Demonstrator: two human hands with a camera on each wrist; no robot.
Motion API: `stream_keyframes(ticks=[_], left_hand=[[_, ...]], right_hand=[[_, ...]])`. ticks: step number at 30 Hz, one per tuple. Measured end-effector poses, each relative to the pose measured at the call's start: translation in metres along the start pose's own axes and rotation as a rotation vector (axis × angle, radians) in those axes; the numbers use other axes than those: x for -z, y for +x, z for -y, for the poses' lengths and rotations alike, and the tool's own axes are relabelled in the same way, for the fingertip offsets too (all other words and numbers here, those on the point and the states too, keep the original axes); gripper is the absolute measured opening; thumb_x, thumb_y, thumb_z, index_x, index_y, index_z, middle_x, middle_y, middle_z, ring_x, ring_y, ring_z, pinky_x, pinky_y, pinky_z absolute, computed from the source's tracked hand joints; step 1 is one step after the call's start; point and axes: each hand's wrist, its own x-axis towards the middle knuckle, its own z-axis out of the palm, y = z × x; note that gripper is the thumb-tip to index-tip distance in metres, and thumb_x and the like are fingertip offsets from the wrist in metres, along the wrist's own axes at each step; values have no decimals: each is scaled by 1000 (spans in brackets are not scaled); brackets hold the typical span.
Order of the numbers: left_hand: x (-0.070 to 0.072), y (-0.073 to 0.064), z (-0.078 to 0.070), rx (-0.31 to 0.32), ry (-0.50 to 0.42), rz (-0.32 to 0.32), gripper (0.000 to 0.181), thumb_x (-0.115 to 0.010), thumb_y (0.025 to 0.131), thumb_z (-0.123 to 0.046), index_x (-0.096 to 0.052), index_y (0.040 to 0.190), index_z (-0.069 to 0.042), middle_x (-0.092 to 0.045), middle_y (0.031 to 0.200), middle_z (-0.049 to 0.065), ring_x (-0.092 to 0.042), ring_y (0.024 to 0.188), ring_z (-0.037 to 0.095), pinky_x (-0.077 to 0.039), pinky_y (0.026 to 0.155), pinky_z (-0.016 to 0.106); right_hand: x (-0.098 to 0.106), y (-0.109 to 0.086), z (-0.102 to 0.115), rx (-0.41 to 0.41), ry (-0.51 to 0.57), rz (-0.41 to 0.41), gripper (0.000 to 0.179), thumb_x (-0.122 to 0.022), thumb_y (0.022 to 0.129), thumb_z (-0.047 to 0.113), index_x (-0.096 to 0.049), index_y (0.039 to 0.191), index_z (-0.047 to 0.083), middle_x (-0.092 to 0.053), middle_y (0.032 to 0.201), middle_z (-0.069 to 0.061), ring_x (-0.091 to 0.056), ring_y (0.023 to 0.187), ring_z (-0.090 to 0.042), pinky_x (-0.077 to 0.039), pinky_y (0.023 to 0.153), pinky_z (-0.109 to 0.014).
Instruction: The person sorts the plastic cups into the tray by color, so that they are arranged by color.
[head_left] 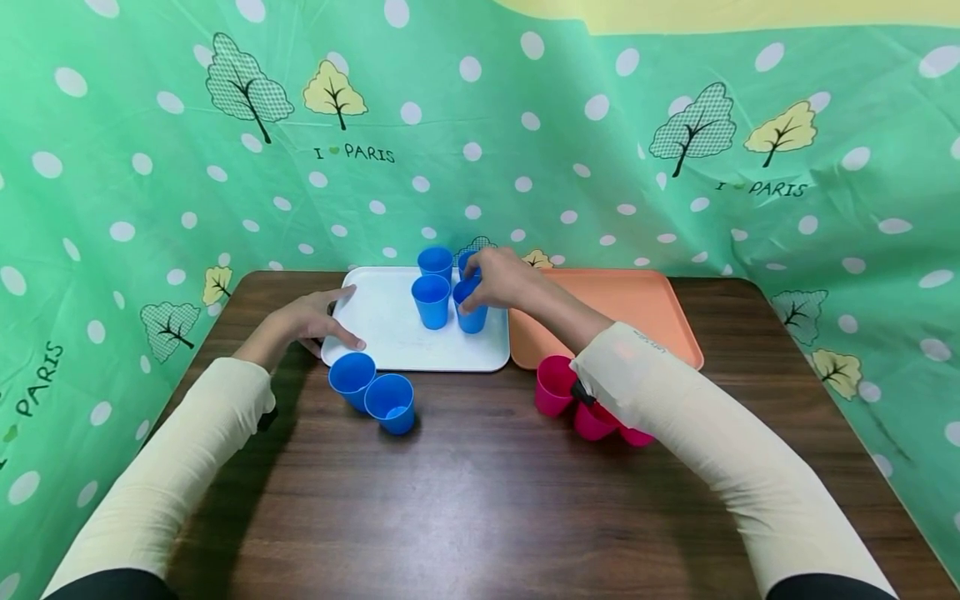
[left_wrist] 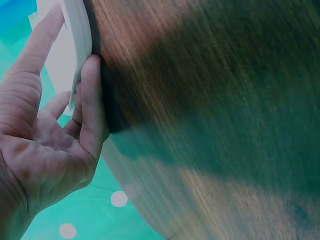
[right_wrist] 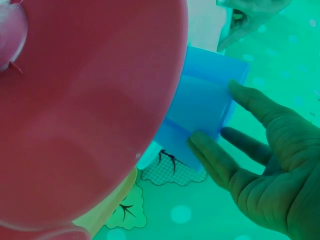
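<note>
Currently, right hand (head_left: 501, 279) grasps blue cup (head_left: 473, 322), frame centre; left hand (head_left: 307, 321) grips white tray (head_left: 382, 321), left of centre; right sleeve (head_left: 682, 417) partly hides red cups (head_left: 554, 389), lower right of centre.

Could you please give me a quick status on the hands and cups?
Left hand gripping left edge of white rectangular tray. Right hand pinching round blue plastic cup on it. Three more blue cups stand close by.

Occlusions plus crops
Head view: right hand (head_left: 497, 279) part-covers two blue cups (head_left: 472, 322) on white tray (head_left: 390, 321), right sleeve (head_left: 682, 408) part-covers pink cups (head_left: 591, 425) at 4 o'clock; left wrist view crops tray at 11 o'clock
</note>
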Motion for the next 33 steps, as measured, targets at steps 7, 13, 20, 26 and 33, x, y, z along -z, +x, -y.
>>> stream_keyframes(ticks=[7, 13, 20, 26, 33], left_hand=[[-1, 0, 0, 1, 11, -6, 136, -101, 86, -43, -8, 184, -24, -15, 182, 35, -61, 126, 42, -71, 79, 42], [-1, 1, 0, 0, 11, -4, 136, -101, 86, -42, -8, 184, -24, -14, 183, 35, -63, 127, 43, -71, 81, 45], [0, 2, 0, 3, 0, 4, 136, -100, 86, -43, -8, 184, -23, -14, 183, 35, -63, 125, 41, -71, 79, 43], [0, 2, 0, 5, -5, 12, 137, -101, 86, -41, -6, 184, -22, -15, 182, 36, -64, 123, 41, -71, 79, 43], [0, 1, -1, 6, -9, 14, 136, -100, 87, -41, -6, 184, -22, -16, 182, 36, -63, 123, 41, -71, 80, 44]], right_hand=[[-1, 0, -3, -1, -1, -15, 66, -96, 93, 33, -71, 147, 4, -74, 137, -15, -70, 115, -30, -67, 96, -42], [0, -4, -5, 5, 18, -29, 66, -95, 94, 33, -71, 147, 4, -73, 140, -15, -70, 118, -31, -68, 96, -43], [3, -12, -4, 12, 11, -39, 67, -92, 96, 34, -69, 151, 4, -71, 148, -17, -69, 126, -32, -67, 100, -46], [4, -23, -1, 30, 0, -42, 67, -92, 95, 39, -71, 150, 6, -71, 150, -17, -68, 131, -33, -68, 98, -46], [0, -38, 7, 65, 15, -66, 62, -92, 96, 40, -74, 145, 6, -74, 144, -15, -69, 121, -29, -68, 87, -40]])
